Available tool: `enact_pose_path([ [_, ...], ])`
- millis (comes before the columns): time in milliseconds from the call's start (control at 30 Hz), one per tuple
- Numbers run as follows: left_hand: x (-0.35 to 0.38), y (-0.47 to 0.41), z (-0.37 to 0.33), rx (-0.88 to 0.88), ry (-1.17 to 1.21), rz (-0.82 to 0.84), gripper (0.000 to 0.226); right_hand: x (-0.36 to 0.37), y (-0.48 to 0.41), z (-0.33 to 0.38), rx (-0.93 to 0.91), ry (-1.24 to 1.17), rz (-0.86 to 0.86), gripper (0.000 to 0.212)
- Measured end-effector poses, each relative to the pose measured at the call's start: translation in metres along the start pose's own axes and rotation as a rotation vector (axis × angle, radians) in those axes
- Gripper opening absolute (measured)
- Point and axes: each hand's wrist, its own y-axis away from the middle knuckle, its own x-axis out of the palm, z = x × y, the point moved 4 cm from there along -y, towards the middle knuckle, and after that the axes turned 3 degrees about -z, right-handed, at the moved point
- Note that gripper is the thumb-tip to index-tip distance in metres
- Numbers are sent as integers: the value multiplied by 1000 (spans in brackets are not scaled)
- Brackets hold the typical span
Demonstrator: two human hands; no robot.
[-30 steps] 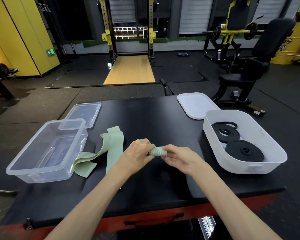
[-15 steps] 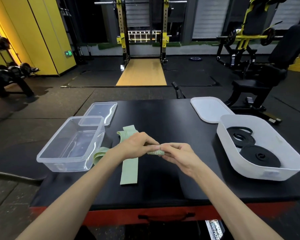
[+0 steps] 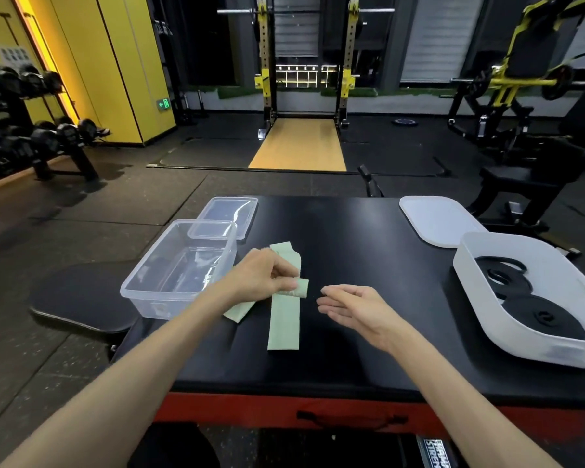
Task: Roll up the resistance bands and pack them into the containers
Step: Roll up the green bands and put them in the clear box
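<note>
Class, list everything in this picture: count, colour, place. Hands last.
green band: one, pale green, table centre, one end rolled
clear tub: one, see-through, table left
clear lid: one, see-through, behind clear tub
white tub: one, white, table right
black bands: two coils, black, inside white tub
white lid: one, white, behind white tub
table: one, black
dumbbell rack: one, black, far left
left hand: pinches the band's rolled end
right hand: open, empty, beside the roll

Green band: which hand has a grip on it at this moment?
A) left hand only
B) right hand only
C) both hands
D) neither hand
A: the left hand pinches the rolled end of the green band, while the right hand lies open beside it, apart from the band.
</note>
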Motion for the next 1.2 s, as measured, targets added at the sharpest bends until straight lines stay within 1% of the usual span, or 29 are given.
enact_pose_path([
  [133, -39, 8, 31, -71, -18, -8, 16, 0, -11, -14, 19, 39, -58, 19],
  [200, -57, 15, 46, -107, -38, -5, 17, 0, -17, -16, -42, 129, -143, 17],
  [233, -65, 18, 53, -119, -50, -10, 18, -1, -19, -15, -103, 230, -202, 15],
  [300, -80, 25, 66, -134, -52, -33, 18, -1, -19, -10, -262, 528, -295, 14],
  [367, -93, 30, 78, -150, -62, -49, 17, 3, -21, -9, -429, 833, -317, 25],
  [433, -100, 34, 87, -166, -83, -47, 17, 8, -23, -11, -537, 1098, -319, 34],
  [500, -102, 34, 94, -174, -96, -35, 18, 11, -25, -15, -599, 1264, -319, 39],
  [567, -103, 33, 101, -191, -78, -13, 18, 12, -28, -20, -623, 1358, -326, 41],
  [667, -111, 32, 114, -231, -22, -30, 16, 11, -34, -26, -595, 1446, -313, 46],
  [767, -117, 34, 125, -263, -71, -10, 14, 10, -41, -30, -544, 1469, -302, 49],
  [900, -103, 31, 131, -286, -109, 86, 14, 11, -48, -31, -503, 1482, -294, 50],
  [1067, -82, 28, 140, -298, -180, 265, 11, 11, -49, -34, -514, 1457, -295, 46],
  [1133, -74, 29, 141, -314, -190, 310, 11, 9, -49, -34, -504, 1443, -295, 53],
  [1200, -68, 32, 139, -330, -195, 334, 16, 8, -51, -34, -517, 1432, -294, 67],
])
